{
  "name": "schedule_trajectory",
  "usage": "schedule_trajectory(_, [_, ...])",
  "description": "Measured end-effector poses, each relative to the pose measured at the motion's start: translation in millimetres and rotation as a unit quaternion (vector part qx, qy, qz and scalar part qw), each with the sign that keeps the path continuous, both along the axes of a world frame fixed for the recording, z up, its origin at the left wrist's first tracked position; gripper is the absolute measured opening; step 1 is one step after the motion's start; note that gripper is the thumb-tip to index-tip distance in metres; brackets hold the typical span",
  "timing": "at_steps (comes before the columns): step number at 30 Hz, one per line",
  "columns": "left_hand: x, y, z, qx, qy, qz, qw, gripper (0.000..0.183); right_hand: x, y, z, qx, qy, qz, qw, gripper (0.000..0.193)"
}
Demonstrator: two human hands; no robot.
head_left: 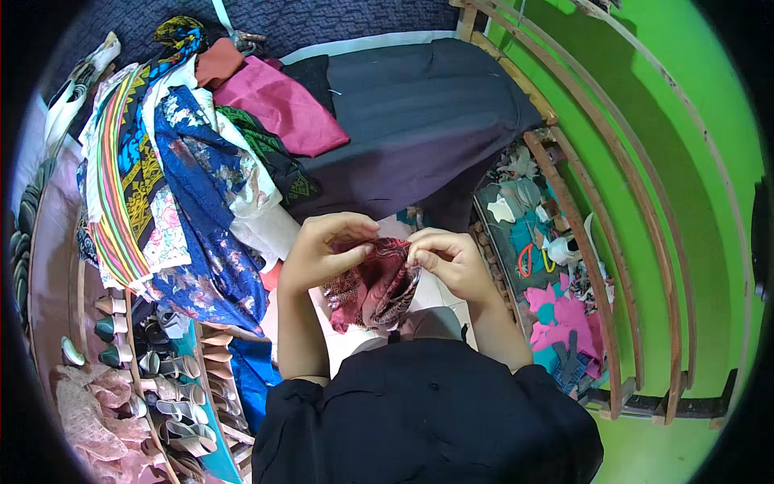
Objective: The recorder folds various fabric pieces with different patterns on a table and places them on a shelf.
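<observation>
My left hand [326,250] and my right hand [447,258] both pinch the upper edge of a small maroon patterned cloth piece [375,290], held between them above my lap. The cloth hangs down in folds, dark red with black print. My fingertips nearly meet at its top edge. Black sleeves cover my upper arms at the bottom of the view.
A pile of colourful printed fabrics [177,169] lies to the left, with a pink cloth [282,105] and a dark grey cloth [419,121] spread behind. Fabric scraps [556,298] fill a wooden shelf on the right. Several thread spools [161,371] sit at lower left. A green wall [693,202] rises on the right.
</observation>
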State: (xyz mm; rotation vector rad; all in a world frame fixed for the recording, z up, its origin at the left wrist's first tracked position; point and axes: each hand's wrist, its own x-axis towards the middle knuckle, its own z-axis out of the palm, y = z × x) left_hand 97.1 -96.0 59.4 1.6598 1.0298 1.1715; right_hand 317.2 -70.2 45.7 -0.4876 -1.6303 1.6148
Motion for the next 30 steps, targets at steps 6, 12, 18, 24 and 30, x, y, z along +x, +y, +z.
schedule_trajectory(6, [5.0,9.2,-2.4,0.116,0.232,0.098,0.961,0.019,-1.1,-2.1,-4.9,0.003,-0.017,-0.020,1.000,0.016])
schedule_trajectory(12, [28.4,17.9,-8.4,0.267,0.128,0.243,0.924,0.017,-7.0,-16.4,5.9,0.064,-0.043,0.029,0.997,0.011])
schedule_trajectory(18, [39.9,6.0,-1.5,0.363,-0.001,0.135,0.922,0.029,0.4,-5.4,17.5,0.148,0.014,-0.074,0.986,0.011])
schedule_trajectory(24, [48.1,-5.4,-0.6,0.411,0.020,0.106,0.905,0.024,-11.6,-12.4,24.1,0.004,0.086,-0.108,0.990,0.015])
schedule_trajectory(30, [49.3,-0.8,-7.6,0.438,-0.030,0.100,0.893,0.033,-8.1,-17.2,27.7,-0.015,0.099,-0.113,0.989,0.014])
